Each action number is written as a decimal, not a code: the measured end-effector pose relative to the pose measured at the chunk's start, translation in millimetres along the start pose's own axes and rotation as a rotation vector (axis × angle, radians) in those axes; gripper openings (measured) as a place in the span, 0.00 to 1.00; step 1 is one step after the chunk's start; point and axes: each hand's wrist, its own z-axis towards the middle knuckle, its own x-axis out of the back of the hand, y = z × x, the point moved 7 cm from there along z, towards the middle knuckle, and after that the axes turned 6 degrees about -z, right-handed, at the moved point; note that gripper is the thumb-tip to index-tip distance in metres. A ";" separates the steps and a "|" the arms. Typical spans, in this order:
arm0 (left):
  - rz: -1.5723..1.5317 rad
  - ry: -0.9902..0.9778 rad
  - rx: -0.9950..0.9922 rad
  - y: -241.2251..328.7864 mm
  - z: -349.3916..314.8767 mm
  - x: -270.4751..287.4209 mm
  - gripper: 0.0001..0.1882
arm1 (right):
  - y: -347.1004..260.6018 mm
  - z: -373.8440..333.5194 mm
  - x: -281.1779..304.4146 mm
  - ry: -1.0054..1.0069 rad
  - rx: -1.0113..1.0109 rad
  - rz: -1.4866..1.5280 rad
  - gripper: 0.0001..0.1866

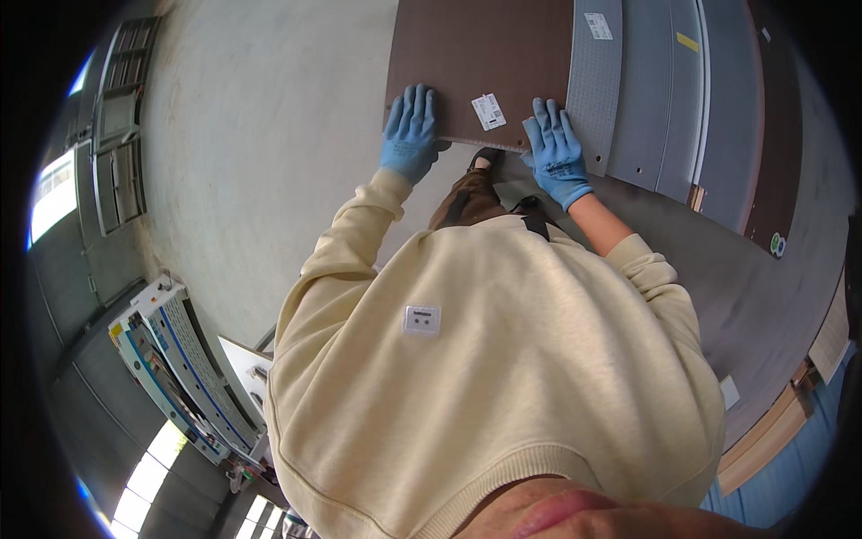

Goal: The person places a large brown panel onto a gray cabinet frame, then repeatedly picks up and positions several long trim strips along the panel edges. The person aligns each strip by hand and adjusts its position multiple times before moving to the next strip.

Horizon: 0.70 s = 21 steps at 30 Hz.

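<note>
A dark brown panel point(485, 63) with a white label point(488, 111) lies in front of me, its near edge toward my body. At its near left corner my left hand point(410, 135), in a blue work glove, rests with the fingers stretched flat on the surface and the thumb by the edge. My right hand point(557, 154), gloved the same way, touches the near right corner with its fingers extended and apart. Whatever is beneath the panel's near edge is mostly hidden.
Grey panels point(651, 99) stand close on the right, one bearing yellow tape point(688, 42). Beyond them is another dark brown panel point(779, 135). A white and blue machine point(184, 359) is at the lower left, metal racks point(121, 117) at the upper left. Pale floor point(260, 117) spreads to the left.
</note>
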 end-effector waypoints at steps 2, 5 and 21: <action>0.001 0.039 -0.013 0.1 -1.2 1.1 0.55 | 0.3 -0.2 -2.0 0.016 -0.009 0.003 0.39; 0.019 0.051 0.003 -1.4 -3.8 -0.4 0.55 | -2.8 -1.5 -0.7 0.056 -0.012 0.005 0.40; 0.032 -0.037 -0.066 -8.8 -0.6 -1.0 0.49 | -6.8 -1.4 3.9 0.062 -0.049 -0.052 0.32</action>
